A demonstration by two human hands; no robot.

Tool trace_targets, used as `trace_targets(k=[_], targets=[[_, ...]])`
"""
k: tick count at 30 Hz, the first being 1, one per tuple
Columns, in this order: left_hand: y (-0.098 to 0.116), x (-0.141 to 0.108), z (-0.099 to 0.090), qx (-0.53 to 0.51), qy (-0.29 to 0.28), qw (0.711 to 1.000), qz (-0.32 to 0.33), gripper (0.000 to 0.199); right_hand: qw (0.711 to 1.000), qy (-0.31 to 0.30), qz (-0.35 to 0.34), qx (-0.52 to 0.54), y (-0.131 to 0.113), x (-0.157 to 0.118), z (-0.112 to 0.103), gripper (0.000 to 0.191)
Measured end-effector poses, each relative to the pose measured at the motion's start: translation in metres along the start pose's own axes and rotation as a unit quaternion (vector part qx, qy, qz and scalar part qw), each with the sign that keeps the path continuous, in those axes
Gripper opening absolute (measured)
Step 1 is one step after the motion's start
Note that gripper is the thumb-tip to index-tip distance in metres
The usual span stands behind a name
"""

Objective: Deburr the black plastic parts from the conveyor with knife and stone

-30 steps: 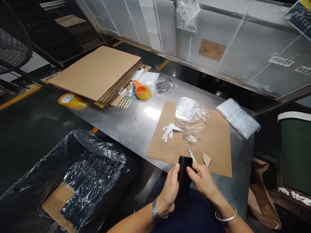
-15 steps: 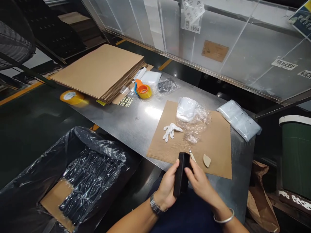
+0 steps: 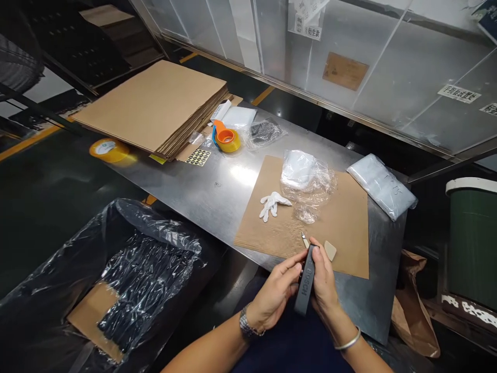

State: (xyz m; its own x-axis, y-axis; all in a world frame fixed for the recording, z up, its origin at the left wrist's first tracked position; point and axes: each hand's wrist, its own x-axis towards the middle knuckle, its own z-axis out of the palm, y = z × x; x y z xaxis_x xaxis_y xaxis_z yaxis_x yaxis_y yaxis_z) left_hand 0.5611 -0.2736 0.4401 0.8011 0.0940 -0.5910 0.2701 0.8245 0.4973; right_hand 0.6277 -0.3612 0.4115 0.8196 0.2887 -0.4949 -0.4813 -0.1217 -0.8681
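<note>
A black rectangular plastic piece marked BOSCH (image 3: 305,287) is held upright over the front edge of the table. My left hand (image 3: 277,287) grips it from the left, thumb and fingers against its side. My right hand (image 3: 324,277) is wrapped round its right side, with the thumb near the top end. Just beyond the hands, a small craft knife (image 3: 304,239) lies on the cardboard sheet (image 3: 349,223), its handle partly hidden. Right of the knife is a beige wedge-shaped block (image 3: 330,250). A white glove (image 3: 274,203) lies farther back.
Clear plastic bags (image 3: 306,173) lie on the cardboard, and a wrapped white pack (image 3: 382,186) at the right edge. A tape dispenser (image 3: 227,139), a sticker sheet (image 3: 198,157) and stacked cardboard (image 3: 155,103) stand left. A box lined with black plastic (image 3: 155,225) sits below left.
The black piece has been turned, so its BOSCH lettering now shows. My right hand has shifted up along its right side, and the left fingers now reach toward its upper part.
</note>
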Motion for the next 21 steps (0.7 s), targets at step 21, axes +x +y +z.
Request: trace_targets(k=[21], targets=[[0.009,-0.028,-0.004,0.021,-0.043,0.996,-0.071,0.042,0.996,0.043,-0.078,-0.011,-0.004,0.0,-0.002,0.032]])
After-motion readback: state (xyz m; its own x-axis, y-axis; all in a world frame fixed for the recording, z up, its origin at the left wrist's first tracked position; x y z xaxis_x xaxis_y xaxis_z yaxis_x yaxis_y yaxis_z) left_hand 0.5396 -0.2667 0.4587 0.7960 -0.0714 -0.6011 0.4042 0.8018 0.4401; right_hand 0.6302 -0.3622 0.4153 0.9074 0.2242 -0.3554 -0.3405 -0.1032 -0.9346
